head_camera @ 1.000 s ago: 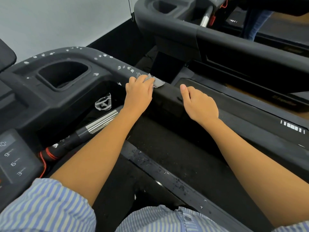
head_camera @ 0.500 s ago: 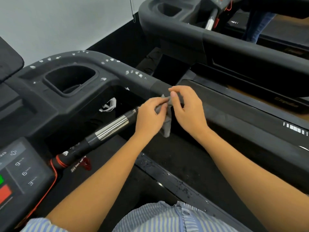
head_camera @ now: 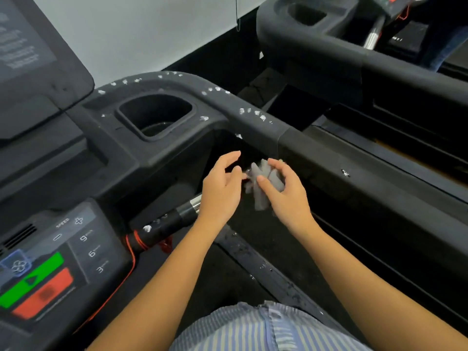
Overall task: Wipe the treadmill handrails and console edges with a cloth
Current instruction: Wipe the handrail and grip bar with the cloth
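Console panel [head_camera: 50, 272] at far left, cup holder [head_camera: 154, 117] beyond, white flecks dotting the handrail [head_camera: 253, 122] above it. Left hand [head_camera: 222, 188] open, fingers loose, just touching the cloth [head_camera: 263, 188] — right hand [head_camera: 286, 191] pinches that grey wad in mid-air below the rail, off any surface. Risk, as I judge it: a bunched cloth smears or scatters flecks onto the deck, or slips mid-refold.

Gym: treadmills [head_camera: 253, 127] side by side
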Tool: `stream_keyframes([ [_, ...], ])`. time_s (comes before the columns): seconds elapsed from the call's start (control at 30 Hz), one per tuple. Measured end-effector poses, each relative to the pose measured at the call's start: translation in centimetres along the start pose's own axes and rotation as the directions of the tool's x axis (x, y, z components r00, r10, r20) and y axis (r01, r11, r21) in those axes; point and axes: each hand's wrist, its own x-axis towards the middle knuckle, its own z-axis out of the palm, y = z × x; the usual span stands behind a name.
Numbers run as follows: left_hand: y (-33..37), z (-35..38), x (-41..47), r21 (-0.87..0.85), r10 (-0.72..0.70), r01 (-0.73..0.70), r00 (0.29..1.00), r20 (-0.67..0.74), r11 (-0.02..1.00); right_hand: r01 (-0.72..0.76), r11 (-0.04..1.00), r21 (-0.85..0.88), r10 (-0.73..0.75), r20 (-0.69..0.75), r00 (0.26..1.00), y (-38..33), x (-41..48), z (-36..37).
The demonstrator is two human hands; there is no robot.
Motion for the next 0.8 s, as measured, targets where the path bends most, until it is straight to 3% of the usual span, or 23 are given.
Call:
stream_keyframes([
  [0.1, -1.2, -1.5, 0.2, 0.325, 0.086, -0.076, 0.996, -0.014, 0.943, 0.235, 0.941, -0.243, -0.254, -0.047, 0.966, 1.0, 0.1, 0.6],
  [0.27, -2.7, -2.0, 0.1, 0.655, 0.056, -0.097, 0.995, 0.084, 0.749, 0.4, 0.763, -0.508, -0.381, 0.147, 0.913, 3.2, 2.0, 1.9],
  [0.47, -3.2, -1.9, 0.0, 0.708, 0.069, -0.137, 0.99, 0.124, 0.692, 0.466, 0.735, -0.493, -0.416, 0.216, 0.884, 3.4, 2.1, 3.9],
  [0.63, -3.3, -1.9, 0.2, 0.685, 0.064, -0.133, 0.99, 0.125, 0.716, 0.625, 0.62, -0.475, -0.513, 0.357, 0.781, 4.0, 1.7, 4.4],
  [0.7, -3.3, -1.9, 0.1, 0.68, 0.046, -0.114, 0.992, 0.118, 0.724, 0.622, 0.578, -0.528, -0.536, 0.33, 0.777, 4.4, 2.5, 3.7],
  [0.8, -3.2, -1.9, 0.1, 0.685, 0.032, -0.102, 0.993, 0.114, 0.721, 0.565, 0.603, -0.563, -0.545, 0.227, 0.807, 4.9, 3.5, 2.9],
])
